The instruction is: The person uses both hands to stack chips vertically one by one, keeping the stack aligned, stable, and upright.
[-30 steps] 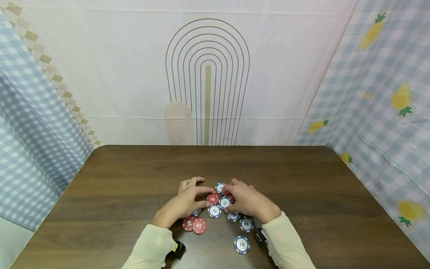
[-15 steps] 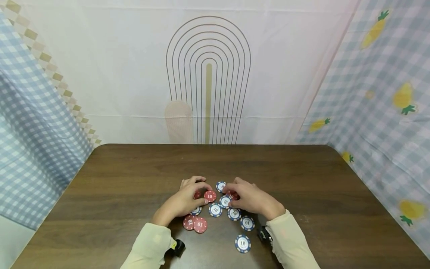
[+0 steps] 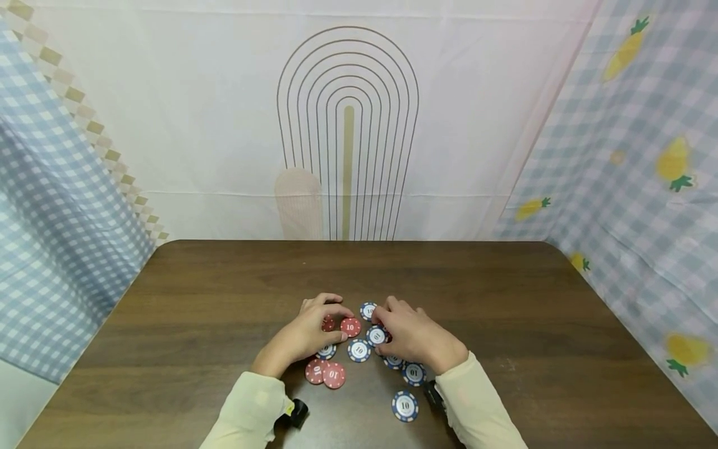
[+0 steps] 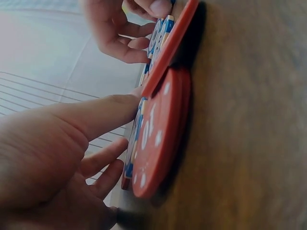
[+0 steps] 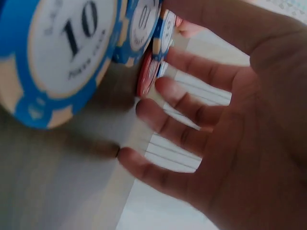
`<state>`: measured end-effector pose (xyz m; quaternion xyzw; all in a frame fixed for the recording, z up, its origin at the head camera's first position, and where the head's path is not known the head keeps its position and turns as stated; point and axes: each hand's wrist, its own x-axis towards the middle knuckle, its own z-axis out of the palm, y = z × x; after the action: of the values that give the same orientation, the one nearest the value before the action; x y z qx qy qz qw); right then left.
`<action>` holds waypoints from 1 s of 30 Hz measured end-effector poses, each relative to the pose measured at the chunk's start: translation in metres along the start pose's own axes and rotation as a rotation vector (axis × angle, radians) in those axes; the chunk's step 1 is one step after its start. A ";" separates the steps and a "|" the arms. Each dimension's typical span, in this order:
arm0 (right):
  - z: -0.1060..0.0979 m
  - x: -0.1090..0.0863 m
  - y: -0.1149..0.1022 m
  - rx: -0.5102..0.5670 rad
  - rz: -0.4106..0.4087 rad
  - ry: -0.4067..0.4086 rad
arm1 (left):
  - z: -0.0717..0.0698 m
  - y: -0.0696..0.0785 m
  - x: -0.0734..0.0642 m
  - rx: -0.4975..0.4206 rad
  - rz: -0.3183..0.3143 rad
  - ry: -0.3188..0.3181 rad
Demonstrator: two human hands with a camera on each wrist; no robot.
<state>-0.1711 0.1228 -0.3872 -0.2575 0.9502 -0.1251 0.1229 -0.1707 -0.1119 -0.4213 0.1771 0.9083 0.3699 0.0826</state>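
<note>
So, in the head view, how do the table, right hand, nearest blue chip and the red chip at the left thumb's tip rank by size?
1. Table
2. Right hand
3. Nearest blue chip and that red chip, not ranked: the blue looks larger but lies nearer the camera.

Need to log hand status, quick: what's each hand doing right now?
Left hand: closed, pinching a red chip.
Right hand: at a blue chip; can't tell whether it grips anything.
</note>
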 end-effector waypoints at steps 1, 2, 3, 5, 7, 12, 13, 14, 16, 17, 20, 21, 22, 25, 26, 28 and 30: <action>-0.001 0.000 0.002 0.004 -0.012 -0.004 | 0.000 0.000 0.000 0.002 -0.001 -0.002; -0.001 0.000 0.004 0.009 -0.023 -0.010 | 0.000 0.000 0.000 0.004 -0.001 -0.004; -0.002 -0.001 0.006 0.016 -0.036 -0.014 | -0.001 0.001 0.000 0.003 -0.001 -0.007; -0.003 -0.001 0.010 0.033 -0.060 -0.023 | -0.001 0.001 0.000 0.003 -0.002 -0.010; -0.003 -0.001 0.014 0.043 -0.082 -0.028 | -0.002 0.002 -0.001 0.002 -0.004 -0.013; -0.002 0.002 0.019 -0.006 -0.133 0.002 | -0.004 0.003 -0.001 0.005 -0.010 -0.015; -0.002 0.003 0.020 -0.024 -0.140 0.012 | -0.004 0.003 -0.001 0.007 -0.008 -0.013; -0.002 0.003 0.020 -0.041 -0.144 0.021 | -0.005 0.003 -0.001 0.008 -0.008 -0.014; -0.001 0.004 0.020 -0.059 -0.145 0.029 | -0.005 0.003 -0.001 0.009 -0.009 -0.012; -0.001 0.005 0.019 -0.063 -0.143 0.030 | -0.005 0.003 -0.002 0.009 -0.011 -0.011; 0.000 0.005 0.019 -0.055 -0.130 0.030 | -0.005 0.004 -0.003 0.004 -0.021 -0.014; 0.001 0.005 0.018 -0.048 -0.126 0.031 | -0.004 0.004 -0.003 0.003 -0.022 -0.013; 0.001 0.005 0.019 -0.042 -0.125 0.036 | -0.004 0.004 -0.003 0.001 -0.023 -0.011; 0.004 0.005 0.022 -0.029 -0.134 0.059 | -0.001 0.003 -0.001 -0.010 -0.023 -0.006; 0.005 0.005 0.023 -0.018 -0.136 0.068 | 0.000 0.003 -0.001 -0.013 -0.022 -0.003; 0.006 0.006 0.025 -0.002 -0.140 0.085 | 0.001 0.002 0.000 -0.018 -0.019 0.005; 0.006 0.007 0.024 0.013 -0.137 0.093 | 0.001 0.002 0.000 -0.020 -0.016 0.010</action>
<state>-0.1862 0.1385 -0.4013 -0.3149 0.9343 -0.1510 0.0714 -0.1697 -0.1100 -0.4205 0.1672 0.9063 0.3793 0.0828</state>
